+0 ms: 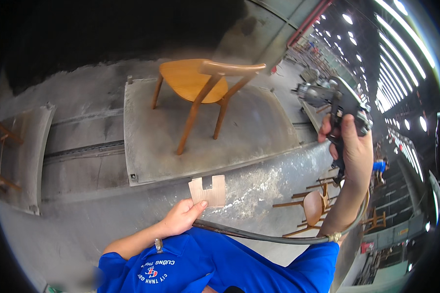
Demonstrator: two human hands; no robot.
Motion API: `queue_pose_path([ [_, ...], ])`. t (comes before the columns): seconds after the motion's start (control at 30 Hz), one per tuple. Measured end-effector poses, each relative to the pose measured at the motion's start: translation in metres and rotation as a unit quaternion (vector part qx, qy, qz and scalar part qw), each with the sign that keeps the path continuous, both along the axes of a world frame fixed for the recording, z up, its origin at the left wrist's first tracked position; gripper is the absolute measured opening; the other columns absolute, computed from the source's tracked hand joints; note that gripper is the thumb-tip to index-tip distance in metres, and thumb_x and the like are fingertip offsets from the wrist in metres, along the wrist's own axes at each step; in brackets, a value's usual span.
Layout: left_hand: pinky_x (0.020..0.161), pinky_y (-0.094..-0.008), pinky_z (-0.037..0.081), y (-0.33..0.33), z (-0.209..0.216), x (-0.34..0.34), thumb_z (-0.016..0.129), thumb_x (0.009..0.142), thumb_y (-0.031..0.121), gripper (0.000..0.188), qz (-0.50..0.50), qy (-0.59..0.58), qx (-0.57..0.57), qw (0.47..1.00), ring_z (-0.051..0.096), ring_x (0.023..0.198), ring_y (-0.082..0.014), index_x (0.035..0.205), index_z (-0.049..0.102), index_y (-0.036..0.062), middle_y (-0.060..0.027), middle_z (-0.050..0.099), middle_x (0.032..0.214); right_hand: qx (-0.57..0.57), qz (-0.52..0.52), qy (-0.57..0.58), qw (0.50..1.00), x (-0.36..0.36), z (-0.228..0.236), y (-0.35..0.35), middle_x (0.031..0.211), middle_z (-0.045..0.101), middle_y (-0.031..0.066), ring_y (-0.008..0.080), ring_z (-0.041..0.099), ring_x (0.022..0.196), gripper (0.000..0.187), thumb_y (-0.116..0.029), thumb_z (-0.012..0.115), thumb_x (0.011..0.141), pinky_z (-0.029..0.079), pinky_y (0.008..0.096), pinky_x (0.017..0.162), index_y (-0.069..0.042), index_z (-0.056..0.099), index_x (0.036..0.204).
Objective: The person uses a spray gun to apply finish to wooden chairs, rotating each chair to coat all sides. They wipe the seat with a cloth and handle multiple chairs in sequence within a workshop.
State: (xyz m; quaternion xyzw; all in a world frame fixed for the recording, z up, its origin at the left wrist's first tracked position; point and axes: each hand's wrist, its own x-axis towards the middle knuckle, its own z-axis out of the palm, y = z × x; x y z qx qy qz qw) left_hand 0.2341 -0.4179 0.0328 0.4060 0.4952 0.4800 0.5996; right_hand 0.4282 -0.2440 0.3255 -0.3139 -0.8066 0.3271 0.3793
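My right hand (pixel 352 141) is raised at the right, its fingers wrapped round the handle of a black and silver spray gun (pixel 330 95). A dark hose (pixel 274 239) curves from near that arm across the front of my blue shirt. Low in the middle, my left hand (pixel 183 215) pinches a thin, pale wooden piece (pixel 211 196) with a square notch in its far edge. Beyond both hands a wooden chair (pixel 195 80) stands upright on a grey square board (pixel 249 124). Neither hand touches the chair.
Another board (pixel 39 146) with parts of a wooden chair (pixel 7 134) is at the far left. More chairs (pixel 314 207) are behind my right arm. A dark track (pixel 83 150) runs between the boards. A person in blue (pixel 379 166) is far off at the right.
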Motion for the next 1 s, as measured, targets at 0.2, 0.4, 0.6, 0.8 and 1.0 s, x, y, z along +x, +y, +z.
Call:
queue_pose_path([
  [0.2,0.049,-0.027,0.038,0.043,-0.005,0.023,0.048,0.106,0.042,0.047,-0.021,-0.008,-0.03,0.999,0.044,0.056,-0.0058,0.075,0.055,0.0072,0.0041,0.047,0.061,0.031,-0.134,0.006,0.99,0.038,-0.027,0.069,0.082,0.065,0.0023,0.006,0.059,0.064,0.026,-0.029,0.059,0.102,0.037,0.018,0.044,-0.004,0.059,0.104],
  [0.4,0.043,-0.0268,0.036,0.136,-0.023,0.062,0.045,0.106,0.044,0.051,-0.025,0.044,-0.09,0.995,0.045,0.046,-0.0079,0.07,0.052,0.0087,0.0024,0.048,0.055,0.026,-0.08,0.139,0.987,0.143,-0.104,0.117,0.083,0.062,0.0123,0.0114,0.058,0.064,0.055,-0.046,0.061,0.098,0.037,0.0197,0.044,0.003,0.053,0.123],
  [0.6,0.043,-0.0281,0.037,0.218,-0.025,0.108,0.046,0.104,0.048,0.052,-0.078,0.118,-0.12,0.983,0.045,0.047,-0.0086,0.069,0.051,0.0103,0.0021,0.049,0.056,-0.04,-0.01,0.234,0.971,0.21,-0.181,0.166,0.085,0.065,0.0169,0.0172,0.061,0.068,0.086,-0.053,0.072,0.085,0.038,0.0215,0.047,-0.005,0.041,0.149],
  [0.8,0.044,-0.0276,0.037,0.271,-0.012,0.142,0.046,0.105,0.045,0.051,-0.064,0.124,-0.157,0.978,0.044,0.047,-0.0074,0.069,0.05,0.0108,0.0029,0.049,0.057,-0.113,0.031,0.317,0.941,0.252,-0.193,0.219,0.085,0.065,0.0189,0.0207,0.061,0.069,0.086,-0.05,0.074,0.084,0.041,0.0232,0.053,-0.009,0.04,0.151],
  [1.0,0.046,-0.0269,0.038,0.296,-0.015,0.147,0.045,0.106,0.043,0.048,-0.032,0.159,-0.163,0.973,0.045,0.05,-0.0068,0.074,0.054,0.0085,0.0023,0.05,0.058,-0.101,0.021,0.293,0.95,0.261,-0.214,0.257,0.085,0.065,0.0187,0.0232,0.063,0.07,0.087,-0.049,0.075,0.084,0.043,0.025,0.05,-0.01,0.038,0.152],
])
